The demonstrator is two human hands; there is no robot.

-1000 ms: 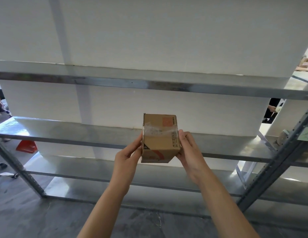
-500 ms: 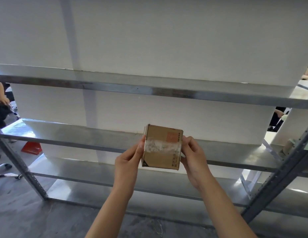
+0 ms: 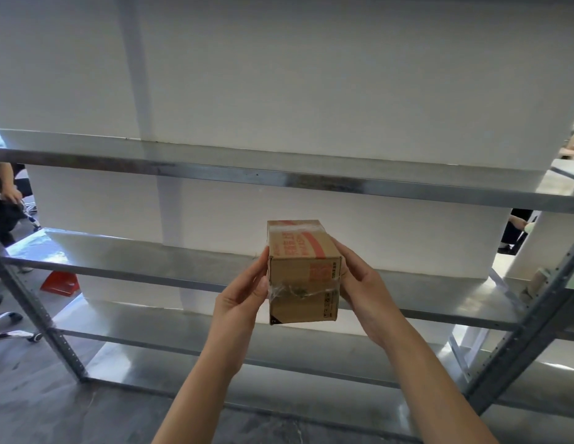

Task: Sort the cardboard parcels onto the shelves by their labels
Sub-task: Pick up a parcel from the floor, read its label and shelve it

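Head view: both hands, left (image 3: 239,302) and right (image 3: 364,288), clasp taped, red-printed cardboard parcel (image 3: 303,280).

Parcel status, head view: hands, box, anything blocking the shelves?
Left hand and right hand grip the cardboard parcel by its sides. Parcel in air before the metal shelves. Nothing blocking.

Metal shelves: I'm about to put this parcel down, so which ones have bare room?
The cardboard parcel is held between the left hand and right hand. The middle shelf behind it is bare from the left upright to near the right upright. The upper shelf and lower shelf look bare too. Only the far right end, by the upright, holds small items.
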